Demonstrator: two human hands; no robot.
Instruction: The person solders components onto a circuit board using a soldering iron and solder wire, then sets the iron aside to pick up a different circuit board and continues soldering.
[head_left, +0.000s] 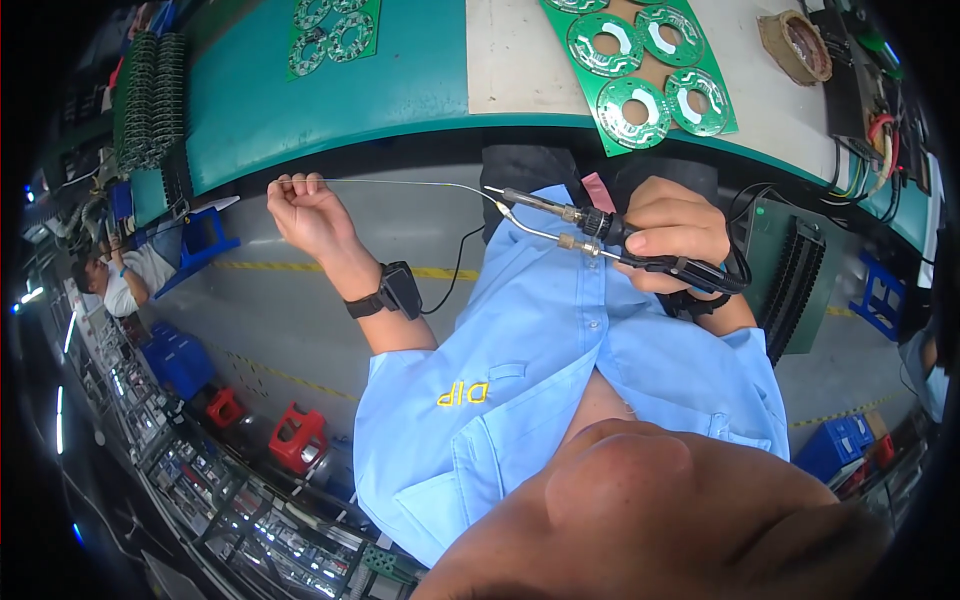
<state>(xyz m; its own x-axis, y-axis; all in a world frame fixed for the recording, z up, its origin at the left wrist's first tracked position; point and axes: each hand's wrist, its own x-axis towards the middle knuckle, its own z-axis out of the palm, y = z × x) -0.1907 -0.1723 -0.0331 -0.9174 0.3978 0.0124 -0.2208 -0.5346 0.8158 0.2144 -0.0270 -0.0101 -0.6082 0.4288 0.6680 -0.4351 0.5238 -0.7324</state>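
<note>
My right hand point(680, 230) is closed around the handle of a soldering iron point(600, 222), whose tip points left. A thin metal guide tube point(535, 231) is attached alongside the iron and curves toward its tip. From the tube's end a fine solder wire point(400, 182) runs left to my left hand point(310, 215). The fingers of that hand are pinched together on the wire's far end, with a dark band on the wrist below. Both hands are held in the air, in front of the bench edge.
Green circuit board panels with ring-shaped boards, one on the right point(635, 112) and one on the left point(350, 38), lie on the green bench point(400, 90). A round brownish container point(795, 48) stands at right, near cables. A black-slotted rack point(795, 285) stands below the bench. Another person point(125, 285) is at far left.
</note>
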